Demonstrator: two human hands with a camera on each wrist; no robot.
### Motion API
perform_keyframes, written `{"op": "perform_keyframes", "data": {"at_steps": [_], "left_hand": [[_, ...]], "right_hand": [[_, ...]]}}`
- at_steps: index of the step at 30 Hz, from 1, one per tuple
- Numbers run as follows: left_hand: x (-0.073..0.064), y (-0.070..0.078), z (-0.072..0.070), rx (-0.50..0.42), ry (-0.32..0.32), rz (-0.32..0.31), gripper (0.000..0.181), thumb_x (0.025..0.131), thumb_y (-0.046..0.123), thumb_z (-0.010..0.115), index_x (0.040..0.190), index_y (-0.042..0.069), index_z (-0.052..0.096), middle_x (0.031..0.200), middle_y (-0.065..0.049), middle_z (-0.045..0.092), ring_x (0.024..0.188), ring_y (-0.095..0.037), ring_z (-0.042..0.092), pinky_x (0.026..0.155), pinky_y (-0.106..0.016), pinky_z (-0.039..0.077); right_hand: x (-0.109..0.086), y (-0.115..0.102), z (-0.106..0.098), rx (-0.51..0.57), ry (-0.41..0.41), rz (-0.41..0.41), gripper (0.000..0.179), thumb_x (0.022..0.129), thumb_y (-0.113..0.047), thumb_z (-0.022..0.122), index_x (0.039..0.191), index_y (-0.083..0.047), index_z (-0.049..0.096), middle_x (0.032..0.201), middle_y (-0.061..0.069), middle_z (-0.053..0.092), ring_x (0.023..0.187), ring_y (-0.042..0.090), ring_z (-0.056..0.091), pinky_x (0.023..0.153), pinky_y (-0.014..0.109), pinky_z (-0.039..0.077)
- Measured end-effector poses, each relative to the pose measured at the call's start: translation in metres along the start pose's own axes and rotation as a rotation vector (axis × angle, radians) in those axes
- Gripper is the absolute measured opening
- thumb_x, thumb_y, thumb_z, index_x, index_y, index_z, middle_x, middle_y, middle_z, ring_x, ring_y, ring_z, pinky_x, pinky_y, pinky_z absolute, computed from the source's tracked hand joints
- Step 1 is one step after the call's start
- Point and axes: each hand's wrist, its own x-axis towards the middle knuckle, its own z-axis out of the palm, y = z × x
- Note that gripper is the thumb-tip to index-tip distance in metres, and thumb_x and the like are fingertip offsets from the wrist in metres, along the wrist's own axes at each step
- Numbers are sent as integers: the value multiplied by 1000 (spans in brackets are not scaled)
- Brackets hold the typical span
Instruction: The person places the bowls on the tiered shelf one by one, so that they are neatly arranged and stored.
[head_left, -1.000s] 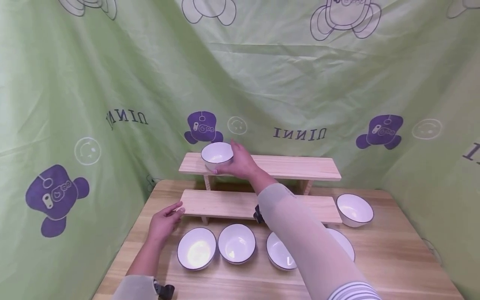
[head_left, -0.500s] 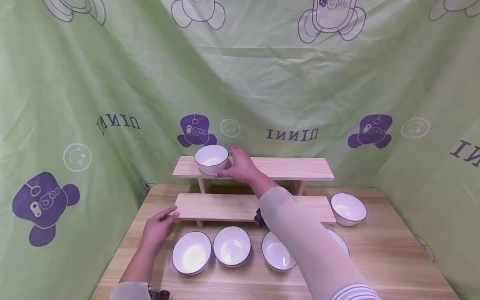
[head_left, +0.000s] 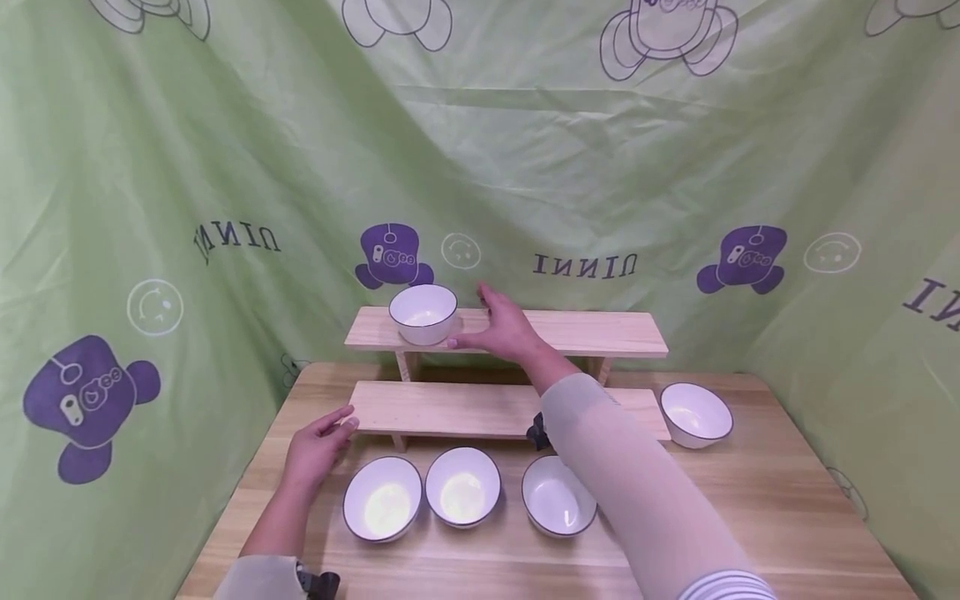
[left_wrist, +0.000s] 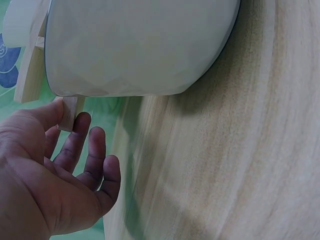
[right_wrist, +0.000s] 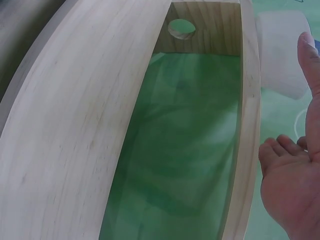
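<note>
A white bowl with a dark rim point(head_left: 423, 327) stands upright near the left end of the upper wooden shelf point(head_left: 577, 332). Just right of it is my right hand point(head_left: 506, 328), thumb and fingers spread, with a gap to the bowl. The right wrist view also has this hand point(right_wrist: 290, 185) apart from the bowl point(right_wrist: 281, 55). My left hand point(head_left: 313, 452) pinches the left end of the lower wooden shelf point(head_left: 438, 408) between thumb and forefinger. In the left wrist view its other fingers point(left_wrist: 96, 152) are loosely bent.
In front of the shelves, a left bowl point(head_left: 383, 500), a middle bowl point(head_left: 463, 487) and a right bowl point(head_left: 557, 497) stand on the wooden table point(head_left: 787, 508). The right sleeve point(head_left: 637, 483) partly covers the right one. Another bowl point(head_left: 696, 415) stands right of the lower shelf.
The bowl now stands on the upper shelf, and my right hand has let go and moved off to the right. My left hand stays at the lower shelf's end.
</note>
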Motion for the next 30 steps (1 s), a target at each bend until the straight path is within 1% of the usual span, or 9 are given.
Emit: {"op": "perform_keyframes", "data": {"at_steps": [5,8,12,15,19,24,30], "left_hand": [[1,0,1,-12,10,3,57,92,35,81,141,10,65,96,-2,70,85,-19,69,66,-27,58],[0,0,2,-24,11,2,55,93,33,81,140,9,66,96,-1,72,84,-19,69,65,-27,57],[0,0,2,-34,6,3,55,93,32,81,140,8,65,97,-1,73,83,-18,70,66,-26,58],[-1,1,1,-26,8,7,56,93,34,81,140,7,65,98,-1,73,84,-18,70,68,-27,59],[-2,2,0,-9,12,8,57,93,34,80,140,7,65,97,0,73,84,-19,70,68,-27,59],[-1,2,0,-8,13,8,57,93,35,80,140,8,65,97,1,73,84,-18,71,68,-27,59],[-1,2,0,-34,6,-4,57,93,32,81,141,8,64,94,1,73,81,-17,69,63,-26,57]], "right_hand": [[-5,5,-9,25,5,12,130,71,-50,95,167,-13,15,166,9,34,146,34,43,119,42,37],[-10,9,-15,59,4,13,131,71,-48,95,167,-13,15,167,9,33,148,33,40,119,39,37],[-17,14,-25,115,4,28,128,72,-43,96,167,-14,15,168,8,30,149,32,38,120,39,35],[-22,18,-32,144,7,39,125,74,-40,96,167,-15,16,168,7,30,150,32,37,121,40,34],[-28,25,-41,156,12,41,124,75,-38,95,167,-17,16,168,6,30,151,30,36,121,40,33],[-35,31,-51,162,25,41,125,74,-44,95,167,-17,16,169,6,30,151,30,35,122,40,32],[-44,40,-63,144,39,46,125,74,-49,94,168,-19,16,168,5,30,151,30,35,122,41,32]]}}
